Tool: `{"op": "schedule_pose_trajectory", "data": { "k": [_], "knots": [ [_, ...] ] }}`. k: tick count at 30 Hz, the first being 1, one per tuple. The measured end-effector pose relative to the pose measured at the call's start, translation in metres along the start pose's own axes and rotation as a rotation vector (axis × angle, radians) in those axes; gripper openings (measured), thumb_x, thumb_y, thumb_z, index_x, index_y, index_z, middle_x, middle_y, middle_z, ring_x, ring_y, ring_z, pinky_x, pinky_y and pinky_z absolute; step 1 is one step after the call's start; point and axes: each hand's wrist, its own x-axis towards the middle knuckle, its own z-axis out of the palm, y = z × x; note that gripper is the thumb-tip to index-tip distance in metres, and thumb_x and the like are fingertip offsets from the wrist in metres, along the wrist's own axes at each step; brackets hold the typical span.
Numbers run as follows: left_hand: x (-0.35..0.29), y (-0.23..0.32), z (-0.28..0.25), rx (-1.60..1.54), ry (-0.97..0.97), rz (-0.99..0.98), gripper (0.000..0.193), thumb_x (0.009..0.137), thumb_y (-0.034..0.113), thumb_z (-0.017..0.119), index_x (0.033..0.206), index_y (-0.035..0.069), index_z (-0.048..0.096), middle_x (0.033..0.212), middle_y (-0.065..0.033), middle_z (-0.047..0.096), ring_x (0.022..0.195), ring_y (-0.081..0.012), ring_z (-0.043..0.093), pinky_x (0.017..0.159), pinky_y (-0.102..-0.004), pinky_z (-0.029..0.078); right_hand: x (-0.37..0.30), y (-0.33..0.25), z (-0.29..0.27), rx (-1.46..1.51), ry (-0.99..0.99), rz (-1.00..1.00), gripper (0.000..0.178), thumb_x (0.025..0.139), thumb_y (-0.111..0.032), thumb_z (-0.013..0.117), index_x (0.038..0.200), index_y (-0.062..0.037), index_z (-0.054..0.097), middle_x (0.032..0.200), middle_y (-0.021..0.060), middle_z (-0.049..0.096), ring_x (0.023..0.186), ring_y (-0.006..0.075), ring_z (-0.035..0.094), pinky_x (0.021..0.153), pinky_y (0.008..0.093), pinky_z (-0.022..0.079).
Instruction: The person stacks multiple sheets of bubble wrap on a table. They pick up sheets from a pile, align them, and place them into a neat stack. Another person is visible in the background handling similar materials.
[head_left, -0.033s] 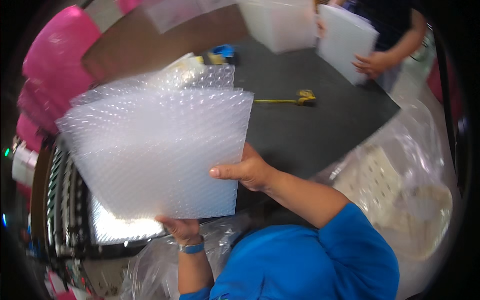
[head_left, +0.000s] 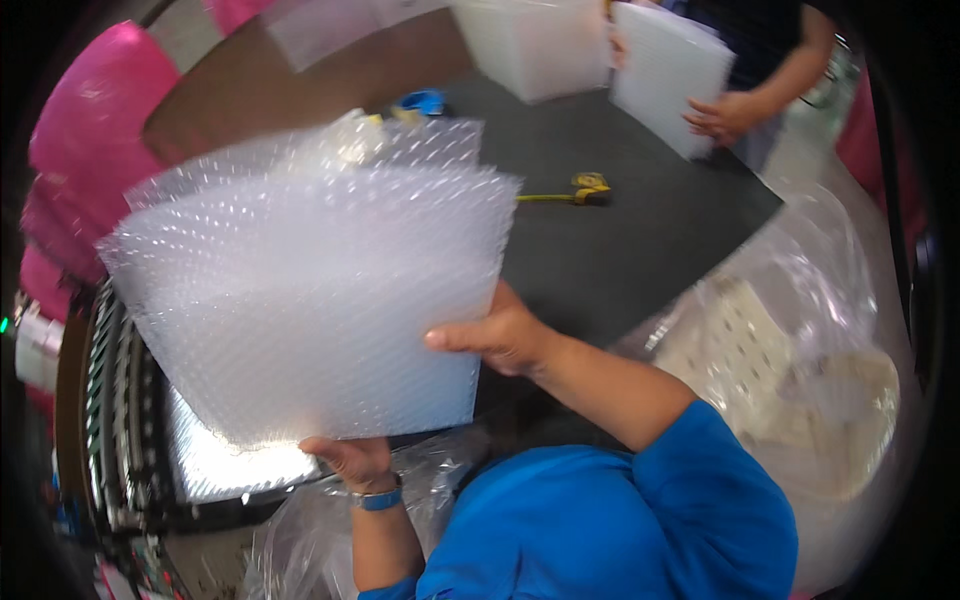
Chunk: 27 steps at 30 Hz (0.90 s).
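Observation:
A fanned stack of clear bubble wrap sheets (head_left: pixel 310 300) is held in front of me, tilted above the dark table. My right hand (head_left: pixel 500 335) grips its right edge, thumb on top and fingers behind. At the near edge, my left hand (head_left: pixel 352 462) holds the stack from below; its thumb shows, and most of its fingers are hidden beneath the sheets. Looser bubble wrap (head_left: pixel 440 145) shows just beyond the stack's far edge.
On the dark table (head_left: pixel 640 235) lie a yellow tape measure (head_left: pixel 591 188) and a blue tape roll (head_left: pixel 422 101). Across it, a co-worker's hand (head_left: pixel 725 118) holds white sheets (head_left: pixel 672 75) beside a pale stack (head_left: pixel 535 50). Rollers (head_left: pixel 125 400) stand left, pink bags (head_left: pixel 95 110) behind.
The whole view has shifted slightly, so the table and its things sit a little further left. The stack's far right corner has moved slightly right and up. Both hands keep their hold.

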Motion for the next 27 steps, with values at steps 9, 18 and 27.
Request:
{"op": "schedule_pose_trajectory", "data": {
  "k": [9,18,27],
  "knots": [
    [0.006,-0.030,-0.020,0.198,0.230,-0.271,0.041,0.087,0.018,0.049,0.123,0.004,0.035,0.116,-0.0104,0.047,0.103,-0.0220,0.048,0.085,-0.0373,0.042,-0.222,-0.141,-0.205,-0.099,0.493,-0.588,0.047,0.069,-0.026,0.059,0.109,-0.0018,0.049,0.105,0.0150,0.054,0.097,0.0301,0.052,0.085,0.0430,0.042],
    [0.005,-0.026,-0.034,0.270,0.326,-0.326,0.047,0.085,0.026,0.054,0.122,0.006,0.035,0.115,-0.0110,0.048,0.097,-0.0205,0.047,0.080,-0.0341,0.040,-0.369,-0.098,-0.271,0.004,1.461,-1.104,0.057,0.078,-0.031,0.055,0.123,-0.0009,0.038,0.123,0.0142,0.044,0.111,0.0317,0.042,0.094,0.0429,0.035],
    [-0.035,0.063,-0.086,0.364,0.233,-0.037,0.050,0.085,0.022,0.052,0.126,0.006,0.030,0.113,-0.0120,0.049,0.102,-0.0195,0.047,0.083,-0.0366,0.040,-0.415,0.038,-0.329,-0.132,2.386,-0.055,0.066,0.078,-0.041,0.053,0.128,-0.0028,0.031,0.127,0.0194,0.037,0.118,0.0394,0.032,0.097,0.0483,0.027]
  ]
}}
